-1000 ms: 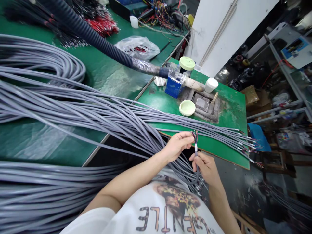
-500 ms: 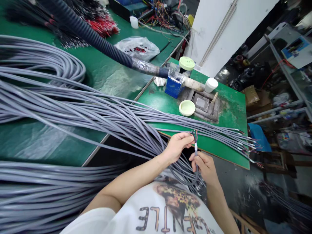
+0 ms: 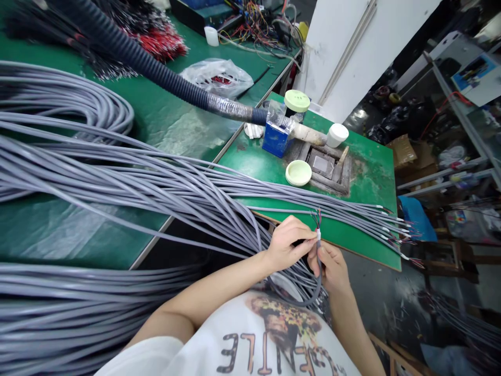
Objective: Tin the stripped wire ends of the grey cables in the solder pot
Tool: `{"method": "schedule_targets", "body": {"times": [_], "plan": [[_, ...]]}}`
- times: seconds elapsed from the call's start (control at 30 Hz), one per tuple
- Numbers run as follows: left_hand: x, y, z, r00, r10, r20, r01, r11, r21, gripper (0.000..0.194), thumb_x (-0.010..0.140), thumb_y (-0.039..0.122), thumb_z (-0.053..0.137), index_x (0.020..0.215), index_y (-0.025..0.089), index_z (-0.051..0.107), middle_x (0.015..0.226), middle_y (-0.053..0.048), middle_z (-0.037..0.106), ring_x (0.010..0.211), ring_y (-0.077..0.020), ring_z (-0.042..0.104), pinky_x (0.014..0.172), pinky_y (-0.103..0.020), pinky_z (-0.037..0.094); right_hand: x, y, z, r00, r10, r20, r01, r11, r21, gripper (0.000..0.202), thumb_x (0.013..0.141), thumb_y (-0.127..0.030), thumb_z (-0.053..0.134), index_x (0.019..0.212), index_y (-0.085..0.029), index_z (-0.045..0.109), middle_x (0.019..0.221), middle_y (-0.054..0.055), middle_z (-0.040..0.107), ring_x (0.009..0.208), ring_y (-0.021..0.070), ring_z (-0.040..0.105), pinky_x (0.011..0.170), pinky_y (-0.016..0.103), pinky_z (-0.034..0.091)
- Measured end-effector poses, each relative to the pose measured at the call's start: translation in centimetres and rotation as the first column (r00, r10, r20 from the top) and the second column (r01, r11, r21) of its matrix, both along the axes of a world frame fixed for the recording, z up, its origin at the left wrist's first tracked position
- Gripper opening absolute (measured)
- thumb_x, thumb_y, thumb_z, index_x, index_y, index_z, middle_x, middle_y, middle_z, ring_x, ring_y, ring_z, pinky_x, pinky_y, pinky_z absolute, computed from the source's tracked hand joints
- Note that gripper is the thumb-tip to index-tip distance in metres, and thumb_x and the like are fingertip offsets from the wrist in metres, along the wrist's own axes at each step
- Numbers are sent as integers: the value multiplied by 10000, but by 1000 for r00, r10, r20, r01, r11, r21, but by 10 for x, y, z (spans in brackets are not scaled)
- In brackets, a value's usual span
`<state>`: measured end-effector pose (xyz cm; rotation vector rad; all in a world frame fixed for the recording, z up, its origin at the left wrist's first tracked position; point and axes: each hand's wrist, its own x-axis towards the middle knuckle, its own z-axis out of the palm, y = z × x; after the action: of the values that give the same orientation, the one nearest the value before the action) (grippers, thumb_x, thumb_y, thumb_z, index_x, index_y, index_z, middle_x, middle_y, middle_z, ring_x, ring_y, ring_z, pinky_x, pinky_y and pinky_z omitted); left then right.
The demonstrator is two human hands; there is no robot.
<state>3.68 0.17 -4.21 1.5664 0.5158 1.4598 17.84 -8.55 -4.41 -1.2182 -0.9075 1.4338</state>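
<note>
My right hand (image 3: 331, 265) is closed round a grey cable (image 3: 320, 257), just below its stripped end. The end points up and away from me, with a white band (image 3: 318, 234) and thin coloured wires (image 3: 317, 218) fanning out above it. My left hand (image 3: 290, 244) comes in from the left, its thumb and fingertips pinched at the white band. Below my hands the cable bends in a loop towards my shirt. Beyond them, a bundle of grey cables (image 3: 282, 193) lies across the bench, with banded, stripped ends (image 3: 403, 235) at the right.
A solder pot (image 3: 323, 164) is set in the green bench (image 3: 250, 156), beside a pale green dish (image 3: 298, 173), a white cup (image 3: 337, 135) and a blue box (image 3: 275, 140) joined to a black hose (image 3: 156, 62). More coiled grey cable (image 3: 78, 308) lies at the left.
My left hand has moved from the coloured wires down to the white band. The wires now stand free, spread at their tips. The cable end has shifted slightly to the right.
</note>
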Motion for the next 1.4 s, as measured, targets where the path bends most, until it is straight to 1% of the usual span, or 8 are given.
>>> {"method": "schedule_targets", "body": {"times": [0.07, 0.17, 0.33, 0.47, 0.7, 0.97, 1.13, 1.4], "plan": [[-1, 1, -1, 1000, -26, 0, 26, 1000, 9, 114, 784, 161, 676, 877, 213, 716, 770, -38, 711, 740, -155, 635, 747, -325, 467, 1, -1, 0, 1000, -6, -16, 6, 1000, -3, 300, 925, -393, 495, 780, -156, 609, 397, -36, 503, 368, 73, 319, 433, 243, 175], [0, 4, -3, 990, -89, 107, 114, 961, -254, 102, 813, 203, 655, 886, 199, 726, 827, -60, 698, 788, -163, 628, 740, -311, 475, 3, -2, 2, 1000, 6, -17, -6, 1000, -14, 300, 924, -395, 500, 783, -156, 613, 407, -30, 515, 368, 72, 325, 425, 240, 167], [4, 18, -5, 899, -218, 379, 425, 641, -639, 180, 782, 330, 701, 855, 166, 719, 721, -23, 673, 626, -107, 580, 631, -240, 451, 1, 0, 8, 998, 55, 10, -55, 998, -13, 304, 917, -396, 514, 776, -151, 626, 414, -29, 523, 356, 60, 317, 409, 228, 161], [6, 28, 0, 856, -300, 421, 516, 565, -645, 197, 701, 305, 768, 678, 135, 670, 598, 15, 611, 547, -72, 507, 584, -214, 404, -1, 2, 10, 996, 80, 31, -80, 997, -15, 302, 923, -391, 505, 788, -150, 629, 415, -32, 526, 351, 53, 288, 404, 223, 151], [9, 25, 9, 906, -209, 367, 420, 539, -730, 237, 630, 303, 805, 629, 126, 647, 586, 21, 604, 539, -66, 496, 561, -204, 382, -3, 3, 9, 996, 83, 37, -83, 997, -3, 305, 915, -397, 513, 784, -149, 631, 419, -32, 518, 362, 59, 297, 412, 224, 166], [15, 13, 6, 631, -172, 756, 775, 177, -607, 209, 681, 250, 730, 665, 139, 554, 593, 20, 528, 532, -77, 493, 515, -197, 389, -7, 3, 5, 989, 134, 58, -135, 991, 17, 338, 903, -431, 517, 772, -144, 640, 413, -26, 519, 352, 66, 314, 413, 221, 212], [13, 24, 8, 598, -291, 747, 800, 166, -577, 141, 634, 214, 692, 657, 135, 577, 543, 16, 491, 481, -80, 438, 475, -220, 345, -7, 2, 4, 985, 158, 69, -156, 987, -34, 377, 884, -485, 525, 764, -145, 637, 410, -27, 508, 345, 63, 299, 400, 215, 200], [6, 29, 2, 687, -345, 639, 726, 286, -626, 239, 607, 258, 783, 662, 138, 584, 596, 17, 540, 521, -85, 503, 515, -217, 382, -12, 6, 7, 990, 138, 16, -137, 989, -50, 378, 862, -501, 551, 746, -148, 620, 383, -33, 493, 329, 60, 284, 391, 211, 179]]}}
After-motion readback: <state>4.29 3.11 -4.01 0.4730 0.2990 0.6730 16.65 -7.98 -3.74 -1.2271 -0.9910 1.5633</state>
